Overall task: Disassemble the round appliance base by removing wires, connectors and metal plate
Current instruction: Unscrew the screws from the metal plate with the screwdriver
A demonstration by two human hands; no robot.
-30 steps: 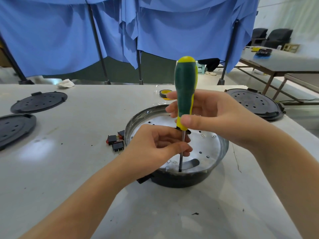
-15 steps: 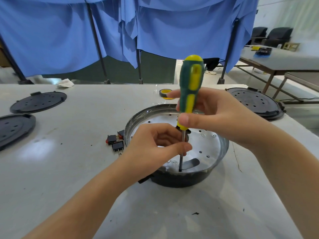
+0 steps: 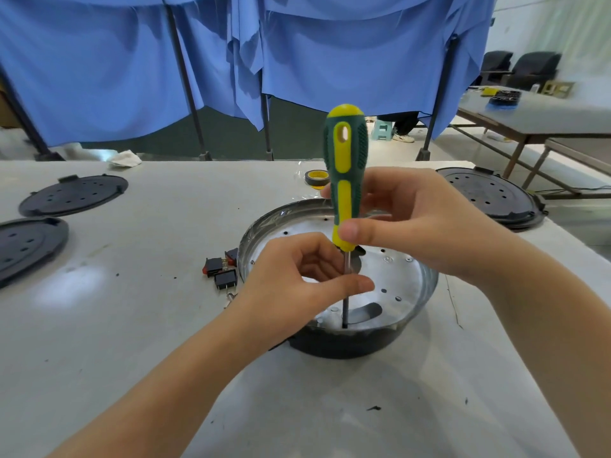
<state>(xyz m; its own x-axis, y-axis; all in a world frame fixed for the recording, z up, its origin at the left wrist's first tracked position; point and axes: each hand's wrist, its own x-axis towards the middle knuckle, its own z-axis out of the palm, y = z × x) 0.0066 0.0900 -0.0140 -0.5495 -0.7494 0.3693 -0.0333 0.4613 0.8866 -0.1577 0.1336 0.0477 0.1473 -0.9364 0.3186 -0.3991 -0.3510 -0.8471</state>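
The round base [image 3: 347,342] sits mid-tabletop [image 3: 132,325], black housing with the shiny metal plate [image 3: 403,279] on top, full of small holes and one curved slot near the front edge. A green and yellow screwdriver [image 3: 345,180] stands upright over it, tip down at the plate's near rim, right next to that slot.

Right hand [image 3: 406,223] is wrapped around the lower handle, thumb pressed on the yellow part. Left hand [image 3: 297,279] pinches the bare metal shaft between thumb and fingers.

Just left of the base there's a little cluster of black switches [image 3: 222,271], one with a red end, lying on the tabletop. Behind the base is a roll of black tape [image 3: 316,177] with a yellow core; there's print on it but too small to read. Black round covers with holes: two at the left [image 3: 72,195] [image 3: 26,242], one at the right [image 3: 489,200]. A crumpled white rag [image 3: 125,159] lies at the far edge, blue curtains [image 3: 99,61] behind. No readable brand on the screwdriver either.
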